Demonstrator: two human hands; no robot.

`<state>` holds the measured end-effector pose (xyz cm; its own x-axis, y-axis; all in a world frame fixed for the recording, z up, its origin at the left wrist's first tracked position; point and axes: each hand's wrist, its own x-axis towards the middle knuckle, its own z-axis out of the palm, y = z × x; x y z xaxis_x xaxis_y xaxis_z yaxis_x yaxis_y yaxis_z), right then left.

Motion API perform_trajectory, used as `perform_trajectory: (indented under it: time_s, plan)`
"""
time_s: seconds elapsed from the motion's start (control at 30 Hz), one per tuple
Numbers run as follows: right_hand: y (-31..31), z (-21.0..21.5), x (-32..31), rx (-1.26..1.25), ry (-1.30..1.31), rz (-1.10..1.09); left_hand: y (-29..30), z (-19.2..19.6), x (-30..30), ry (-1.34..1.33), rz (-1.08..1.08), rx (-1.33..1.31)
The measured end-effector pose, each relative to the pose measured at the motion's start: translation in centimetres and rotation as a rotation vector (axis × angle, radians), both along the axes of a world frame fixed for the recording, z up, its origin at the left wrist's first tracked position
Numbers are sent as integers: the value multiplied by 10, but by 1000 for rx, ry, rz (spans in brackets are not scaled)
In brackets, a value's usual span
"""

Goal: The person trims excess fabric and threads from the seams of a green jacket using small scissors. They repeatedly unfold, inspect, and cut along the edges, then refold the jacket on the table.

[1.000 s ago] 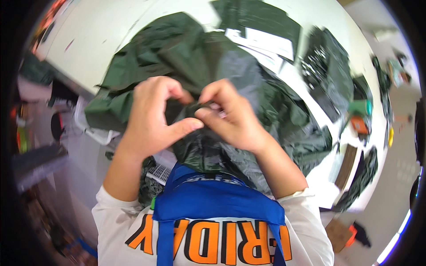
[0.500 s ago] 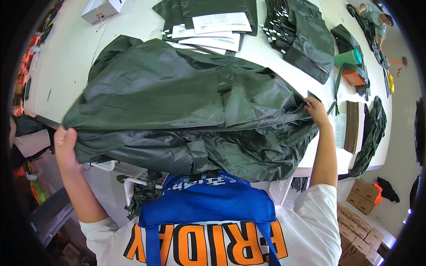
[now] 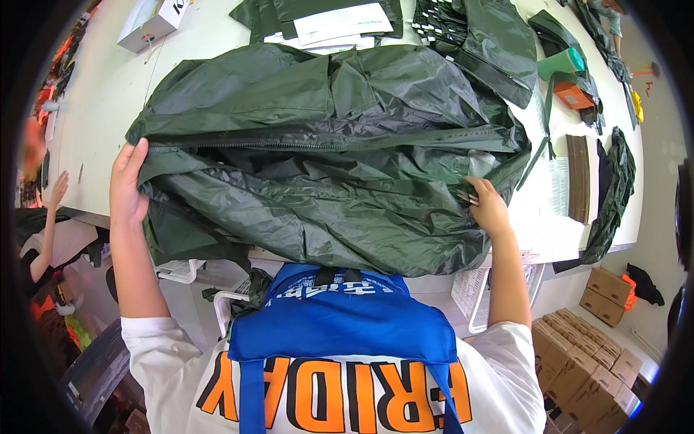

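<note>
- The white table (image 3: 108, 94) carried a dark green jacket (image 3: 325, 145), spread wide across its near edge.
- Cardboard boxes (image 3: 585, 354) sat on the floor, contents hidden.
- The left hand (image 3: 129, 184) gripped the jacket's left end.
- The right hand (image 3: 488, 206) pinched its right end.

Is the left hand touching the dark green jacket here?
Touching. The head view shows the left hand closed over the dark green jacket at its left edge, fabric between the fingers.

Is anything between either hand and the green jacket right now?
Nothing visible. The left hand grips the dark green jacket at its left end and the right hand pinches its right end, both directly on the fabric.
</note>
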<state>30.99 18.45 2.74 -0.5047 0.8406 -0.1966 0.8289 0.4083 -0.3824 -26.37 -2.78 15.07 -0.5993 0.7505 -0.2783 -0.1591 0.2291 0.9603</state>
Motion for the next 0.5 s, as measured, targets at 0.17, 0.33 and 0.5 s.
perform_trajectory:
  time_s: [0.17, 0.33, 0.5]
  plan:
    - [17, 20, 51, 159, 352, -221, 0, -10, -14, -78, -22, 84]
    - [-44, 52, 158, 678, 406, -397, -8, -38, -47, -224, 119, 198]
    - [-92, 28, 210, 476, -349, -642, -3, -47, -36, -220, -49, 125]
